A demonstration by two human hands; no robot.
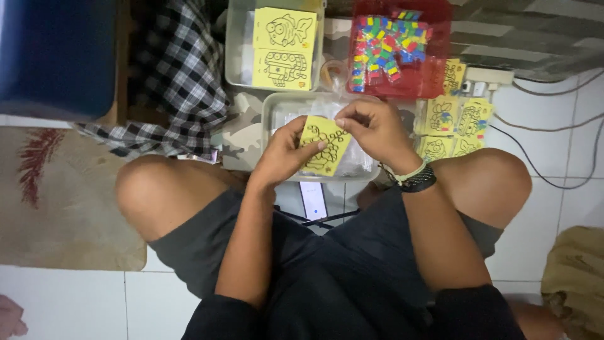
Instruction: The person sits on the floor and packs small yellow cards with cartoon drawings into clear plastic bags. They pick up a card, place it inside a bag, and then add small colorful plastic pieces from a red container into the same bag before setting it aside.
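Observation:
A small yellow card with a black line drawing (323,147) is held between both hands over a grey tray (272,107) lined with clear plastic. My left hand (286,154) grips the card's left side with the thumb across its face. My right hand (372,129) pinches at the card's top edge; whether it holds something tiny there cannot be seen. A dark and pale wristband sits on the right wrist.
A second grey tray (236,56) behind holds two more yellow drawing cards (284,47). A red tray (434,69) holds several small coloured pieces. Coloured-in yellow cards (454,123) lie at right. A phone (313,200) lies between my knees. A checked cloth (179,75) lies left, cables right.

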